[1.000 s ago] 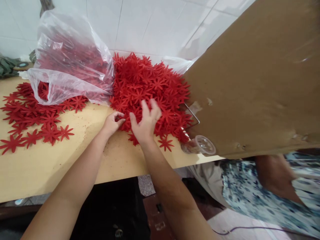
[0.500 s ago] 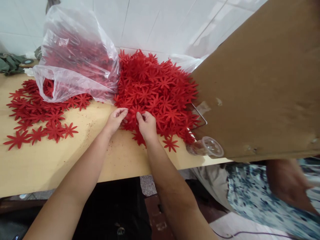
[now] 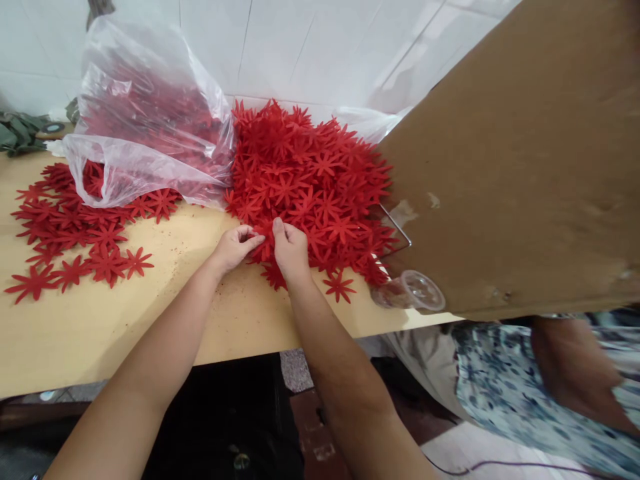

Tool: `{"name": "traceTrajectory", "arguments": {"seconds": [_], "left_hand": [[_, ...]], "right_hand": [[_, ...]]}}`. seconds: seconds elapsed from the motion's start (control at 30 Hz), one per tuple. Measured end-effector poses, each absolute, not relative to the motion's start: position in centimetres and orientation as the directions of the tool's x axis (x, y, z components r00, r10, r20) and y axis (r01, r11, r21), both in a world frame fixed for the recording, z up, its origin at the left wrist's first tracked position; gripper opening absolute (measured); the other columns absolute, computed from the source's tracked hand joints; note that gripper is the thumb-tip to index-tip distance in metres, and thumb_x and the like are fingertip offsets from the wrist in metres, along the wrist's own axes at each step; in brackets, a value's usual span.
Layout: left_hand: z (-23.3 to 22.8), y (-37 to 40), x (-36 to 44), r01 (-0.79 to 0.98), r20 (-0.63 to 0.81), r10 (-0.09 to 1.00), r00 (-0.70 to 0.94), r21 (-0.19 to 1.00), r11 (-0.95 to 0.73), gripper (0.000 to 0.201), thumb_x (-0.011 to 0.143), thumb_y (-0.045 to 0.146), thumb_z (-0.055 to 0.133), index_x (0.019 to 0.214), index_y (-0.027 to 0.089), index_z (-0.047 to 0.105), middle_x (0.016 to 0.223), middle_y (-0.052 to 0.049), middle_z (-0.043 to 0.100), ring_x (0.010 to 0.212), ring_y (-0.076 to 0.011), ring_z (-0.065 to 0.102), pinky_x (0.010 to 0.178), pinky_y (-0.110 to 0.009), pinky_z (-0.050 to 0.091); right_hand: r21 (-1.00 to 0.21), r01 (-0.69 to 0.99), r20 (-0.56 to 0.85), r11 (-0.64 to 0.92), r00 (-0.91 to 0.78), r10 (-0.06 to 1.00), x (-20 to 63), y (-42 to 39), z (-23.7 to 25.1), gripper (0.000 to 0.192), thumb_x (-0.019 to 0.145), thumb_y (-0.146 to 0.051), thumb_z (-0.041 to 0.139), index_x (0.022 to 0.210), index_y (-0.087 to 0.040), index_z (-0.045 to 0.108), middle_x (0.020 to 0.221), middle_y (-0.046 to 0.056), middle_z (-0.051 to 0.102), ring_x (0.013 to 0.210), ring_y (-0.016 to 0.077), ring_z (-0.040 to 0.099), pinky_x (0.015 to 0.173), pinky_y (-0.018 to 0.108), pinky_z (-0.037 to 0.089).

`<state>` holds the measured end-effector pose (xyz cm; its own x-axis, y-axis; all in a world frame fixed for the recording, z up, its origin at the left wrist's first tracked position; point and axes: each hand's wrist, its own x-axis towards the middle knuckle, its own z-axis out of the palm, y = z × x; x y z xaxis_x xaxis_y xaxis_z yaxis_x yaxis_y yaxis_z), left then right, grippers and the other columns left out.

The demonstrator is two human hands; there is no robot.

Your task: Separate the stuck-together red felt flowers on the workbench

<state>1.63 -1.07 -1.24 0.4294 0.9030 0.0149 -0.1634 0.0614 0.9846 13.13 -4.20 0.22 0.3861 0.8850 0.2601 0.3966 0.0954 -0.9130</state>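
Note:
A high pile of red fabric flowers (image 3: 320, 180) with narrow petals stands on the table. At its front edge my left hand (image 3: 236, 248) pinches a red flower (image 3: 266, 249) between thumb and fingers. My right hand (image 3: 291, 250) is closed on the other side of the same flower, thumb uppermost. The flower blends into the pile, so its outline is hard to make out. One single flower (image 3: 339, 287) lies apart, right of my right hand. Farther left, more red flowers (image 3: 70, 220) are spread in a lower heap.
A clear plastic bag (image 3: 155, 127) full of red flowers leans by the tiled wall. A large cardboard sheet (image 3: 510, 167) rises on the right, with a clear plastic cup (image 3: 423, 291) at its foot. Behind it sits another person, whose arm (image 3: 575, 367) shows. Green leaves (image 3: 20, 133) lie far left.
My left hand has dropped slightly and its thumb now reaches farther right toward the right hand. My right hand has shifted a little, its thumb pointing up. The other person's arm has moved.

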Motion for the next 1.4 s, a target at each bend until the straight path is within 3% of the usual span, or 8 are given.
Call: {"name": "traceTrajectory", "arguments": {"seconds": [0.3,0.43,0.57,0.8,1.0,1.2,1.3,1.4], "left_hand": [[-1.5,-0.7,1.6,-0.237,0.031,0.936,0.351,0.97,0.056,0.029,0.063,0.035,0.067,0.064,0.015,0.046,0.06,0.006,0.047,0.055,-0.004,0.041,0.057,-0.02,0.034],[-1.4,-0.7,1.5,-0.252,0.025,0.93,0.366,0.965,0.073,0.025,0.067,0.032,0.064,0.066,0.015,0.046,0.059,0.006,0.048,0.054,-0.0033,0.042,0.056,-0.018,0.035],[-1.4,-0.7,1.4,-0.225,0.038,0.937,0.346,0.973,0.043,0.02,0.068,0.026,0.063,0.066,0.015,0.047,0.059,0.006,0.048,0.054,-0.0031,0.042,0.056,-0.018,0.035],[-1.4,-0.5,1.4,-0.222,0.025,0.944,0.329,0.974,0.052,0.017,0.069,0.025,0.062,0.067,0.014,0.049,0.059,0.006,0.048,0.055,-0.004,0.042,0.057,-0.019,0.035],[-1.2,-0.7,1.4,-0.204,0.044,0.923,0.383,0.978,0.037,0.02,0.068,0.027,0.063,0.066,0.014,0.048,0.055,0.007,0.047,0.05,-0.0028,0.04,0.052,-0.018,0.033],[-1.4,-0.7,1.5,-0.171,0.089,0.916,0.392,0.985,-0.023,0.017,0.07,0.022,0.059,0.064,0.014,0.046,0.057,0.006,0.046,0.052,-0.0031,0.039,0.054,-0.018,0.033],[-1.4,-0.5,1.4,-0.172,0.053,0.933,0.355,0.985,0.009,0.013,0.072,0.017,0.056,0.065,0.015,0.045,0.056,0.007,0.045,0.051,-0.0033,0.039,0.054,-0.019,0.032],[-1.3,-0.4,1.4,-0.178,0.049,0.936,0.349,0.984,0.015,0.013,0.072,0.015,0.055,0.065,0.014,0.045,0.057,0.006,0.045,0.051,-0.0034,0.039,0.055,-0.019,0.032]], "right_hand": [[-0.97,0.179,0.194,0.161,0.181,0.964,12.8,-4.6,0.8,0.029,0.064,-0.046,0.061,0.075,-0.02,0.054,0.075,0.0,0.06,0.07,0.0124,0.056,0.071,0.028,0.046],[-0.976,0.152,0.198,0.156,0.317,0.928,13.0,-4.1,0.5,0.026,0.067,-0.044,0.057,0.07,-0.018,0.057,0.068,0.0,0.06,0.067,0.013,0.056,0.071,0.031,0.047],[-0.985,0.091,0.172,0.146,0.491,0.854,14.5,-3.2,0.2,0.03,0.07,-0.043,0.053,0.087,-0.019,0.058,0.083,0.003,0.062,0.072,0.0143,0.059,0.069,0.032,0.05],[-0.922,0.339,0.352,0.187,0.532,0.77,16.5,-3.4,1.5,0.045,0.068,-0.039,0.057,0.108,-0.019,0.051,0.113,0.011,0.054,0.098,0.0172,0.056,0.084,0.036,0.047],[-0.946,0.28,0.243,0.162,0.284,0.928,14.0,-3.8,1.1,0.028,0.064,-0.039,0.062,0.082,-0.017,0.056,0.075,0.002,0.059,0.068,0.0128,0.055,0.073,0.033,0.047],[-0.951,0.221,0.304,0.218,0.527,0.794,15.6,-2.8,0.6,0.018,0.062,-0.031,0.062,0.066,-0.019,0.049,0.061,-0.005,0.049,0.057,0.0082,0.047,0.063,0.026,0.043],[-0.958,0.185,0.287,0.22,0.609,0.739,17.6,-2.3,0.6,0.023,0.064,-0.038,0.06,0.071,-0.02,0.047,0.063,-0.004,0.048,0.055,0.0087,0.047,0.059,0.028,0.045],[-0.933,0.291,0.353,0.213,0.609,0.71,18.4,-2.6,0.8,0.042,0.058,-0.042,0.067,0.089,-0.02,0.05,0.09,0.004,0.056,0.077,0.0145,0.056,0.072,0.035,0.048]]}}
